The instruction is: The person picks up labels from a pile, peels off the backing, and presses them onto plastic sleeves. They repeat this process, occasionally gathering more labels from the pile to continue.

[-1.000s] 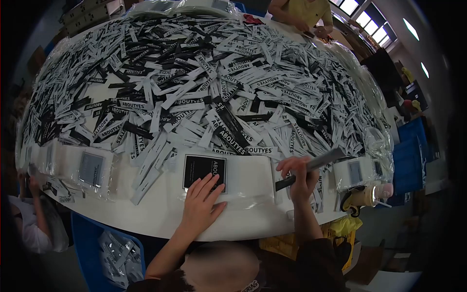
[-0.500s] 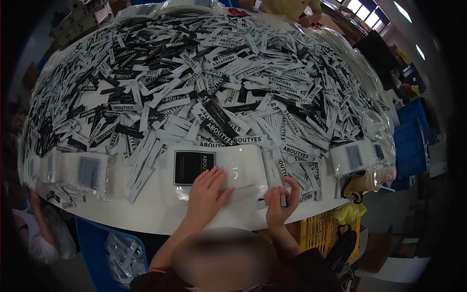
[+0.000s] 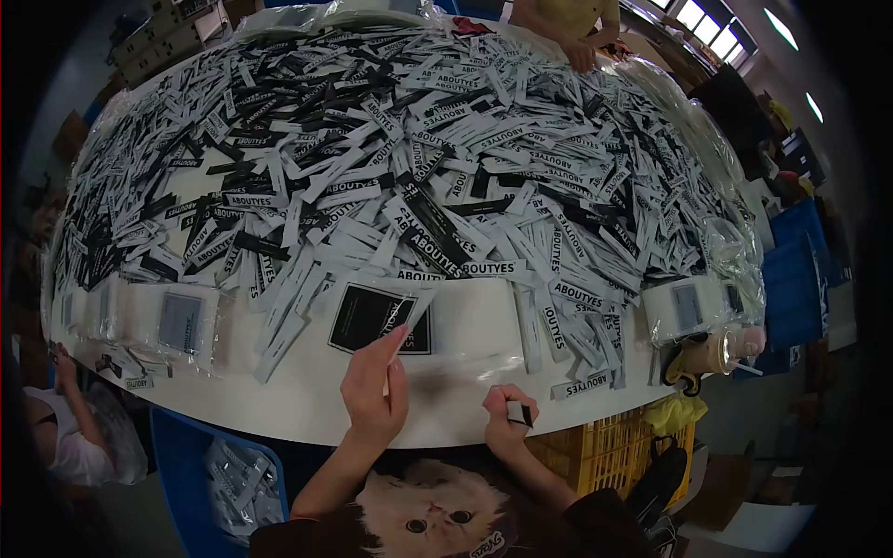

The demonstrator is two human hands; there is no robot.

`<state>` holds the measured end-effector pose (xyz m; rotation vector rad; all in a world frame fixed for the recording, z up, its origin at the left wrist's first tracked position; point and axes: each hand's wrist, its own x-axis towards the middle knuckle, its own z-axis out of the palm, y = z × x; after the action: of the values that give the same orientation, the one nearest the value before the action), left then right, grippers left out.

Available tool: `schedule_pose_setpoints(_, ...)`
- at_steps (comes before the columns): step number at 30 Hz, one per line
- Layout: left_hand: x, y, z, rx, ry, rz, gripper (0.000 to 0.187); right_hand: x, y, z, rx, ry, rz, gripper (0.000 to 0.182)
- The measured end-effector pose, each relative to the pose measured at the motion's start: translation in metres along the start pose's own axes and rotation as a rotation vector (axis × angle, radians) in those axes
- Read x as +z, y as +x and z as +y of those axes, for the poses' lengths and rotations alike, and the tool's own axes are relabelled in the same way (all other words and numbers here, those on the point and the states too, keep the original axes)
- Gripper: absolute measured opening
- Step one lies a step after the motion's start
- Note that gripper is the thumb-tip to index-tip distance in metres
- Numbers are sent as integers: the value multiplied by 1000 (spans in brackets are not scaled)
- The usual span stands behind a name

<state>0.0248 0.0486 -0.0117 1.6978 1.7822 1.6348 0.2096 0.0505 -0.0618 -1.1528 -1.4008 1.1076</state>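
In front of me lies a clear plastic bag point(image 3: 470, 321) over a white stack, with a black printed card point(image 3: 365, 314) at its left side. My left hand point(image 3: 377, 386) is at the bag's front left, fingers closed together on a thin pale edge that looks like the bag's film; the fingertips partly cover the card. My right hand point(image 3: 508, 418) is a fist near the table's front edge, right of the bag. A small black and white object point(image 3: 520, 414) pokes out of it, too small to name. Printed strip packets point(image 3: 437, 237) lie just behind the bag.
Black and white strip packets cover most of the white table point(image 3: 298, 400). Bagged white stacks point(image 3: 177, 325) stand left, another point(image 3: 684, 307) right. A drink cup point(image 3: 712, 353) and black-yellow tape roll point(image 3: 684, 363) sit at the right edge. A co-worker's hand point(image 3: 581, 56) is across.
My left hand has risen off the bag's top and closed its fingers, and the black card has tilted. My right hand has moved left and nearer to me.
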Motion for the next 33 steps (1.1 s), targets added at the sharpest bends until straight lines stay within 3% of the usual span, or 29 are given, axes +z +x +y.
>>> schedule_pose_setpoints(1,-4,-2,7,-12,3,-4,33,0,0,-2,24,70,0,21)
schedule_pose_setpoints(3,-9,-6,18,141,137,-213,37,6,11,-6,158,275,-61,28)
schedule_pose_setpoints(4,-8,-12,16,169,158,-300,41,10,24,-16,162,276,-65,28)
schedule_pose_setpoints(6,-10,-23,11,139,158,-344,41,17,48,-42,174,101,-339,24)
schedule_pose_setpoints(8,-19,-23,10,116,154,-396,43,18,54,-47,244,69,-425,19)
schedule_pose_setpoints(10,-34,-17,16,-207,-164,-440,39,20,53,-49,313,32,-522,15)
schedule_pose_setpoints(11,-35,-18,14,-213,-164,-436,39,25,48,-50,180,0,-590,10)
schedule_pose_setpoints(13,-36,-17,8,-519,-256,-397,32,39,43,-56,-7,-38,-691,12)
schedule_pose_setpoints(15,-34,-15,4,-441,-219,-348,23,43,41,-49,32,-34,-686,17)
schedule_pose_setpoints(17,-33,-17,-1,-600,-459,-204,20,47,43,-49,70,-35,-676,21)
schedule_pose_setpoints(19,-32,-15,3,-634,-457,-183,19,55,45,-59,-381,-246,-299,44)
schedule_pose_setpoints(20,-33,-14,6,-666,-454,-166,18,57,43,-62,-379,-245,-297,44)
schedule_pose_setpoints(21,-35,-10,11,-665,-455,-170,18,57,39,-64,-375,-316,-382,53)
schedule_pose_setpoints(22,-38,-6,17,-524,-308,-241,19,58,34,-66,-368,-388,-465,63)
schedule_pose_setpoints(24,-39,-1,21,-308,-129,-353,21,59,31,-65,-414,-416,-485,65)
schedule_pose_setpoints(31,-40,-10,5,-218,-70,-416,15,59,37,-51,-542,-412,-565,60)
schedule_pose_setpoints(33,-34,-13,7,-232,47,-279,15,57,39,-53,-553,-408,-554,59)
